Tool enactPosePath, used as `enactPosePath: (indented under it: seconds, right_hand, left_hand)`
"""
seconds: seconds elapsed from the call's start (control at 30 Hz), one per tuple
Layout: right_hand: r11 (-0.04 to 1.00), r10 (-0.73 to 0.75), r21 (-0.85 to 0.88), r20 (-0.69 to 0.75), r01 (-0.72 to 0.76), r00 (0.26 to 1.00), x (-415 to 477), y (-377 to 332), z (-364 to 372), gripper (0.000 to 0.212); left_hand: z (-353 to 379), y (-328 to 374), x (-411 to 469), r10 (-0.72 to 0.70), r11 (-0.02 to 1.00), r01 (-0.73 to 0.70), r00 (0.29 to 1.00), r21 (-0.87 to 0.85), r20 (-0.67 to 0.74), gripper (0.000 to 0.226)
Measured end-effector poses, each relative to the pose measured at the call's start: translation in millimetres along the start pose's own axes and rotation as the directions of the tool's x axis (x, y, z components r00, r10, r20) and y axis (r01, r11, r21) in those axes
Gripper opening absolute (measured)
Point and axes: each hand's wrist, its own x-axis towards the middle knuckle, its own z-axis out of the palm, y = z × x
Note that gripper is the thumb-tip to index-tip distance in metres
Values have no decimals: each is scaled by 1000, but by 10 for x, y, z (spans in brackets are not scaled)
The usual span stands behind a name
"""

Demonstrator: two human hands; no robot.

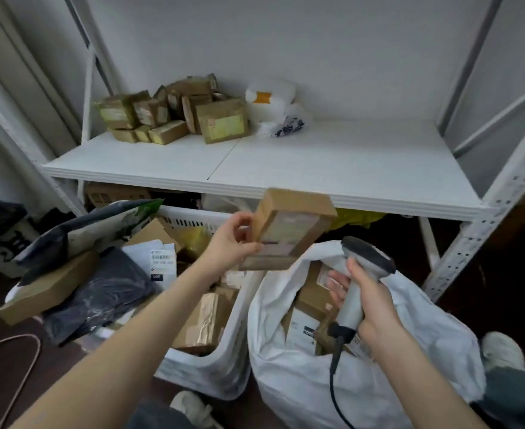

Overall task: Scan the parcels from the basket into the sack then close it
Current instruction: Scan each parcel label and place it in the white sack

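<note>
Left hand (228, 243) pinched a stiff, likely light cardboard box (292, 226) by its edge; right hand (372, 308) gripped a scanner (368, 253).

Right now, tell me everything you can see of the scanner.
The scanner is a pistol-shaped handheld that looks like plastic, with a pale grey handle, a dark grey head and a black cable hanging from its base. The right hand grips the handle, holding it roughly upright above the open sack. Its head tilts up and left toward the box held in the left hand, without touching it.
</note>
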Motion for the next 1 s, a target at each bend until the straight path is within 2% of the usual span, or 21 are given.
enactPosePath:
  seconds: [0.03,0.07,0.13,0.17,0.2,0.27,0.37,0.5,0.57,0.63,0.67,0.7,0.73,0.77,0.8,0.9,1.0]
  right_hand:
    - [999,26,35,2,-26,1000,-18,-56,-94,21]
    - [997,51,65,4,-52,999,-29,-104,-183,23]
    - [992,95,84,10,-96,995,-32,-159,-351,31]
    - [991,114,76,12,-114,993,-31,-160,-418,35]
    - [990,124,61,7,-124,992,-27,-149,-471,39]
    - [994,110,30,-33,-109,993,-19,-108,-537,40]
    - [997,75,7,-83,-75,994,-35,-58,-577,33]
    - [1000,-1,6,-103,2,995,-83,-36,-589,16]
    - [999,-43,3,-122,43,992,-105,-35,-593,12]
    - [998,-62,16,-137,65,989,-115,-40,-600,16]
    - [997,-69,23,-147,74,987,-114,-35,-607,21]
    - [996,-73,32,-155,79,985,-113,-26,-612,26]
    - [995,-77,46,-159,85,984,-107,-12,-618,31]
    - [994,-86,60,-157,96,984,-109,-4,-621,33]
    - [992,-101,62,-160,112,982,-108,10,-627,34]
    - [991,-124,23,-160,129,979,-95,65,-680,34]
    - [993,-117,-24,-157,115,981,-93,141,-769,33]
  left_hand:
    - [141,-37,-69,150,979,-147,989,143,-15,44]
    - [268,-73,-145,319,899,-302,948,317,-2,45]
    - [447,-146,-259,586,613,-530,802,585,112,40]
    - [507,-167,-298,653,508,-584,740,633,159,36]
    - [558,-184,-320,694,451,-616,697,647,180,32]
    - [648,-196,-338,728,407,-636,659,655,187,28]
    - [701,-173,-357,710,425,-611,683,668,173,29]
    - [728,-105,-412,574,506,-471,809,722,126,64]
    - [766,-94,-444,450,646,-328,893,690,3,69]
    - [818,-65,-463,242,843,-137,960,521,-139,59]
    - [843,-41,-462,74,928,-12,986,373,-153,54]
    - [869,3,-462,-129,976,143,987,163,-96,48]
    - [905,59,-476,-305,949,306,952,-73,19,41]
    - [934,82,-496,-406,868,429,903,-251,139,37]
    - [953,99,-513,-437,802,488,872,-345,219,35]
    - [1015,80,-562,-444,767,527,848,-367,291,33]
    - [1078,33,-575,-455,769,525,850,-364,265,32]
